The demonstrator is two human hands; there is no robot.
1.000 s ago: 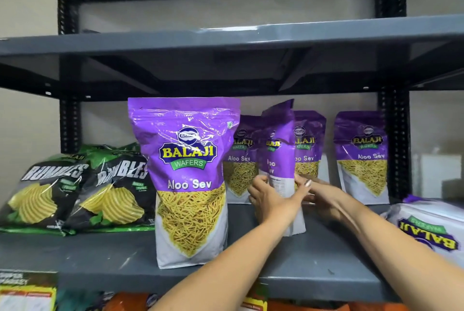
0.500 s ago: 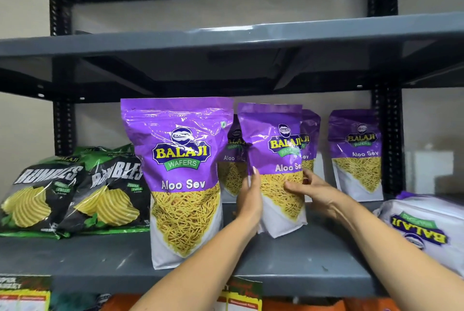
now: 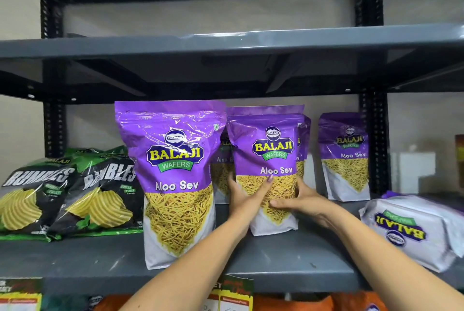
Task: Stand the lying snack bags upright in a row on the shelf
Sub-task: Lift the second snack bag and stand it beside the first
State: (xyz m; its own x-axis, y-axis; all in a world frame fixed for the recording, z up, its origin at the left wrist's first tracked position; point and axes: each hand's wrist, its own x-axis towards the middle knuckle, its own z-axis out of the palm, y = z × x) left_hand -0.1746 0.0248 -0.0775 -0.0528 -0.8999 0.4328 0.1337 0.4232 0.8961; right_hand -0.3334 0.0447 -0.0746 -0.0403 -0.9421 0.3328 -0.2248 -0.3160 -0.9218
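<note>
A purple Aloo Sev bag (image 3: 272, 150) stands upright mid-shelf, facing me. My left hand (image 3: 247, 195) grips its lower left side and my right hand (image 3: 301, 200) its lower right. A bigger-looking purple bag (image 3: 175, 172) stands upright near the shelf's front, to the left. Behind the held bag, two more purple bags (image 3: 222, 167) are partly hidden. Another upright bag (image 3: 345, 155) stands at the back right. A purple and white bag (image 3: 411, 230) lies flat at the right end of the grey shelf (image 3: 276, 258).
Black and green Rumbles chip bags (image 3: 65, 192) lean at the left end of the shelf. A grey shelf board (image 3: 226, 42) hangs overhead, black uprights stand at the back corners. Price tags and orange packs show below the front edge.
The held bag turned from edge-on to front-facing, then settled upright on the shelf slightly farther back. Both hands slid lower onto its sides.
</note>
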